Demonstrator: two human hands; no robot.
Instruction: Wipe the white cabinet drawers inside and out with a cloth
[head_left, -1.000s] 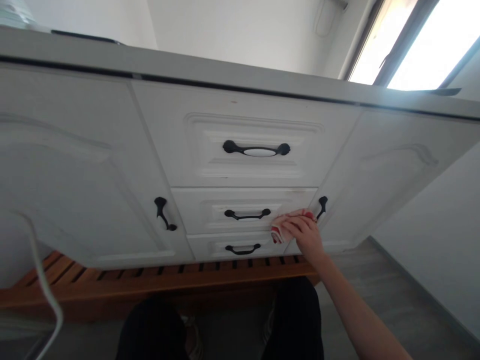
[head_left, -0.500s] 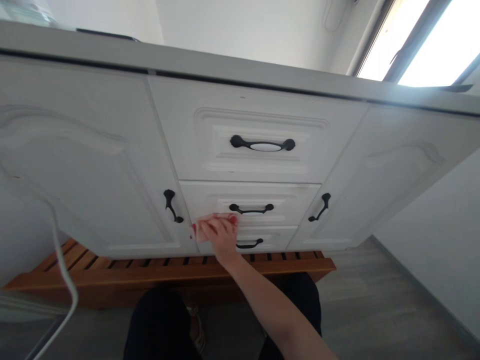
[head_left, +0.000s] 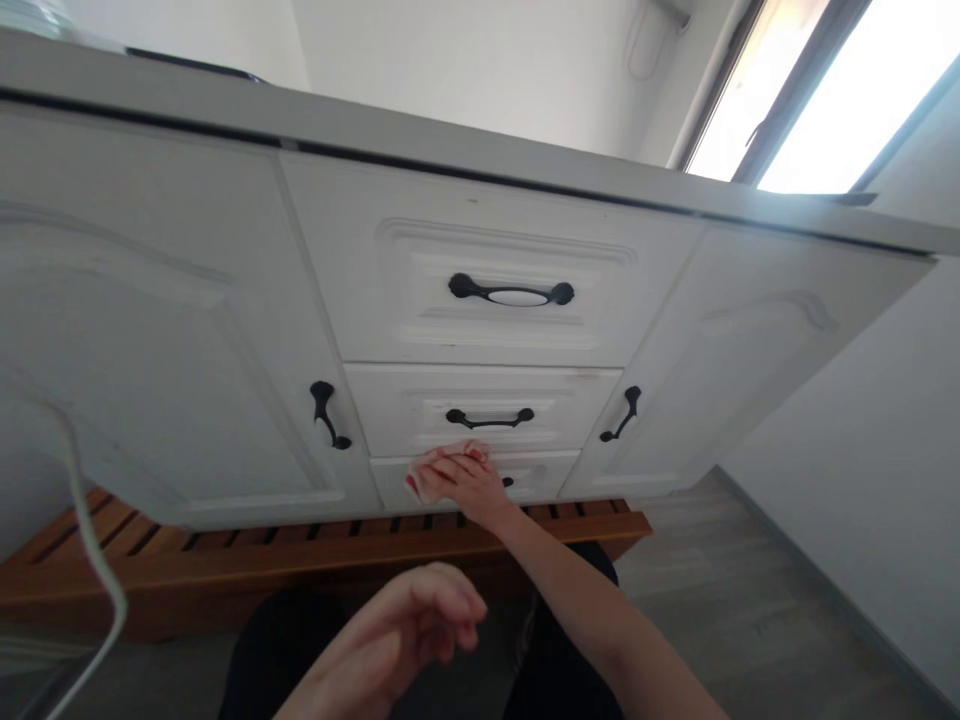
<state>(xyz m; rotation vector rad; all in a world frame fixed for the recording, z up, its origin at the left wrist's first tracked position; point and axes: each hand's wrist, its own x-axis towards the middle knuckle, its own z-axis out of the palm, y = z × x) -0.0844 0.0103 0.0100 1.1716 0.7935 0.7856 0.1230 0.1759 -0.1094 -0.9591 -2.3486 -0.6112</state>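
My right hand [head_left: 463, 484] presses a red and white cloth [head_left: 427, 476] flat against the bottom drawer [head_left: 541, 472] of a white cabinet, covering most of that drawer's black handle. The middle drawer [head_left: 390, 408] with its black handle [head_left: 489, 418] lies just above the hand. My left hand [head_left: 409, 625] hovers low in the foreground with fingers loosely curled and nothing in it.
The top drawer has a black and white handle [head_left: 511, 293]. Cabinet doors with black handles [head_left: 328, 414] [head_left: 620, 414] flank the drawers. A wooden slatted platform [head_left: 225, 562] runs under the cabinet. A white cable [head_left: 90, 560] hangs at the left. My dark-clad knees are below.
My right hand slid the cloth from the right end of the middle drawer to the left, then down onto the bottom drawer. My left hand has come into view.
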